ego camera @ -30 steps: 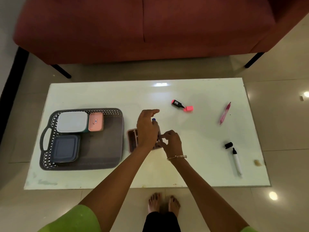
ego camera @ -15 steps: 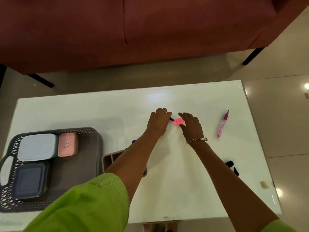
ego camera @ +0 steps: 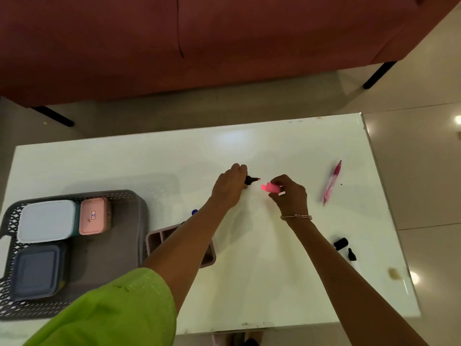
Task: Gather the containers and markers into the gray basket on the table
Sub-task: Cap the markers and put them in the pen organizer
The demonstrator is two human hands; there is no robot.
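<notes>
My left hand [ego camera: 230,186] grips the black body of a pink highlighter [ego camera: 252,180], whose pink tip points right. A little to the right, my right hand [ego camera: 289,196] pinches the highlighter's pink cap [ego camera: 270,188], apart from the tip. The gray basket [ego camera: 119,248] sits at the table's left with a white container [ego camera: 46,221], a pink container [ego camera: 93,216] and a dark blue container [ego camera: 36,270] inside. A mauve divided container [ego camera: 156,239] lies beside the basket, mostly under my left forearm. A blue marker end [ego camera: 194,211] peeks out by that arm.
A pink pen [ego camera: 331,182] lies at the right of the white table [ego camera: 249,283]. A black cap [ego camera: 340,243] and a black marker tip [ego camera: 351,254] show past my right forearm. A red sofa [ego camera: 199,46] stands behind the table.
Both hands left the mauve container and reached forward to the highlighter. The left hand took its body, the right its cap, and they now hold the two pieces slightly apart.
</notes>
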